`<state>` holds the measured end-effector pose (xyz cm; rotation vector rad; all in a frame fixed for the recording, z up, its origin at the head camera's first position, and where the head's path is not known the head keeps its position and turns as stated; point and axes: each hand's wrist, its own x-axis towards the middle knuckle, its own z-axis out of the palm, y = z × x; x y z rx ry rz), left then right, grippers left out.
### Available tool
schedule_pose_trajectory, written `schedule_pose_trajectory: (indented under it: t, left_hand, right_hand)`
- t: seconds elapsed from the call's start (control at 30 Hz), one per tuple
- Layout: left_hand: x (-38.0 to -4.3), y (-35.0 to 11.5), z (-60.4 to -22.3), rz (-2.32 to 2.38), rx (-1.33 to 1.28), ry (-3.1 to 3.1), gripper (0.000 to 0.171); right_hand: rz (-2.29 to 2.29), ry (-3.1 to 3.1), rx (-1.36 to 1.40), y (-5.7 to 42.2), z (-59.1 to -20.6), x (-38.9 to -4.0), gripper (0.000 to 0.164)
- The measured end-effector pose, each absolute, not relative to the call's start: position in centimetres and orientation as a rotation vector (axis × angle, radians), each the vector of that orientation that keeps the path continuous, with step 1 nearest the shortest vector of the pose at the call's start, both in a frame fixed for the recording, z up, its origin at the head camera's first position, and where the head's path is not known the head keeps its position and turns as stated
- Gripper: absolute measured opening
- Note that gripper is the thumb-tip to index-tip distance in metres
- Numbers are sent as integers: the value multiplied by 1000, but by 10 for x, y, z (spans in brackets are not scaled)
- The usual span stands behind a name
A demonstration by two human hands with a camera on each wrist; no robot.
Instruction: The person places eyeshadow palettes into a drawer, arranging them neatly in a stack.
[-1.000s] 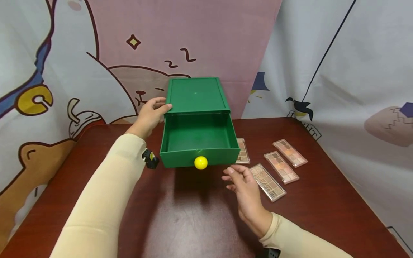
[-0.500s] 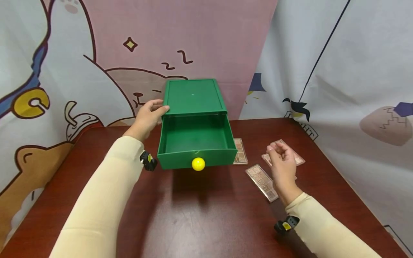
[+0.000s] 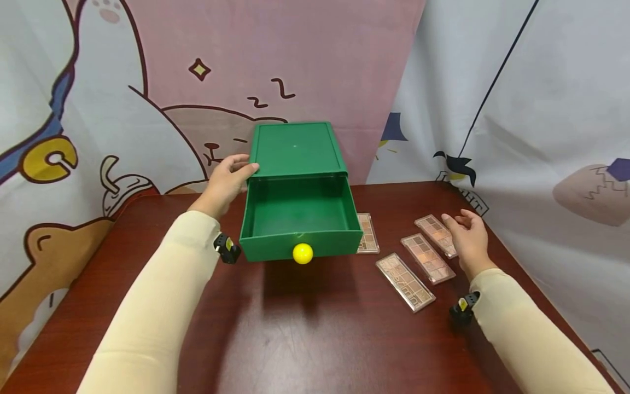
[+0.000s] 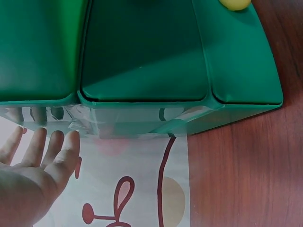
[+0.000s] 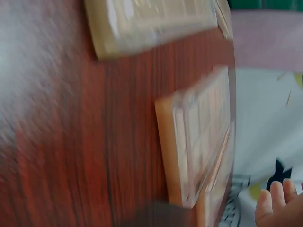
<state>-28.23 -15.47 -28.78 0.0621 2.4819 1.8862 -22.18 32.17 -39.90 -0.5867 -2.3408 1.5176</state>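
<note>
A green drawer box (image 3: 297,148) stands at the back of the table, its drawer (image 3: 268,250) pulled out with bare green floor inside. A yellow round knob (image 3: 302,253) sits on the drawer front. My left hand (image 3: 223,183) has its fingertips at the box's left side; in the left wrist view the fingers (image 4: 57,146) extend toward that side wall. My right hand (image 3: 470,241) holds nothing, fingers loosely bent, beside the far right eyeshadow palette (image 3: 435,234). Two more palettes lie nearer, the middle one (image 3: 427,258) and the front one (image 3: 406,282).
Another eyeshadow palette (image 3: 367,232) lies right of the drawer, partly hidden by it. Behind the dark red wooden table (image 3: 315,350) hangs a printed cartoon cloth (image 3: 354,65). The table's right edge runs close to my right hand.
My right hand has moved right, from in front of the drawer, across the palettes, to beside the far right one. My left hand stays at the box; the palettes lie where they were.
</note>
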Motion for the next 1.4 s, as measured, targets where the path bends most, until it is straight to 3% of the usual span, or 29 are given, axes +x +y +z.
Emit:
schedule_pose_trajectory:
  t: [0.33, 0.67, 1.03, 1.4]
  left_hand:
    - [-282, -152, -288, 1875, 50, 2487, 59]
    - [-281, -152, -288, 1872, 31, 2494, 60]
    - [-281, -152, -289, 1863, 12, 2511, 60]
    - [-280, -150, -289, 1833, 8, 2505, 65]
  right_hand:
    - [1449, -2594, -607, 359, -416, -225, 81]
    - [942, -3018, -572, 373, -423, -221, 82]
    - [675, -3212, -508, 376, -427, -222, 103]
    - [619, -3192, -463, 372, -430, -218, 92]
